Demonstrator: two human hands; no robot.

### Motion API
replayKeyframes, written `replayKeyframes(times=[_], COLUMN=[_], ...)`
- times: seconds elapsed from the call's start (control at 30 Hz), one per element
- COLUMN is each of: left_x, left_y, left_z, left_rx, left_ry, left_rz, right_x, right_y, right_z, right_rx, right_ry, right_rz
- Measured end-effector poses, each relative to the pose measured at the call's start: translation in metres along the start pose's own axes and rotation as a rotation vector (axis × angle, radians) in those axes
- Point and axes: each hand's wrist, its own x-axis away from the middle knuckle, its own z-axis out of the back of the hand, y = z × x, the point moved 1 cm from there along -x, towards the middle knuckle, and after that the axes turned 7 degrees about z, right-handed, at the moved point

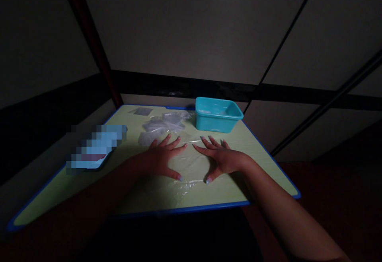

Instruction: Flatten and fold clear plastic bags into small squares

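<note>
A clear plastic bag (192, 166) lies flat on the yellow-green table (259, 178), its creases catching the light. My left hand (162, 159) rests on the left part of the bag, palm down with fingers spread. On the right part, my right hand (221, 159) is also palm down, fingers apart. Neither hand grips anything. Just beyond my left hand several thin grey squares in clear wrapping (164, 125) lie in a loose pile. Behind my right hand stands a turquoise plastic basket (216, 123); what lies inside it is hard to make out.
A lit phone or tablet (100, 146), its screen blurred out, lies at the table's left side. One more grey square (143, 111) is at the far left corner. The table has a blue rim, and dark-banded panels (185, 35) rise behind it.
</note>
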Motion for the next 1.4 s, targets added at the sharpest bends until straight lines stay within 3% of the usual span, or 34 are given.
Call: replayKeyframes(times=[0.3,0.4,0.5,0.67,0.9,1.0,1.2,1.4], left_x=[-0.001,-0.004,-0.007,-0.008,-0.007,-0.005,-0.004,-0.009], left_y=[-0.004,-0.009,-0.022,-0.042,-0.050,-0.055,-0.054,-0.033], left_z=[0.000,0.000,0.001,0.009,0.016,0.019,0.020,0.016], left_rx=[-0.014,-0.031,-0.070,-0.104,-0.153,-0.185,-0.176,-0.163], left_ry=[0.002,0.062,0.129,0.143,0.382,0.418,0.458,0.421], left_rz=[0.129,0.176,0.320,0.619,0.750,0.798,0.773,0.555], right_x=[-0.002,-0.002,-0.003,-0.005,-0.002,0.000,0.002,0.003], right_y=[0.005,0.004,0.004,0.006,0.006,0.006,0.007,0.005], right_z=[-0.002,0.000,0.000,-0.003,-0.001,0.001,0.002,0.004], right_rx=[0.014,0.020,0.036,0.050,0.018,0.017,0.007,0.052], right_ry=[0.012,0.029,0.033,0.025,-0.010,-0.033,-0.008,0.028], right_rz=[-0.012,-0.027,-0.041,-0.045,-0.037,-0.023,-0.029,-0.092])
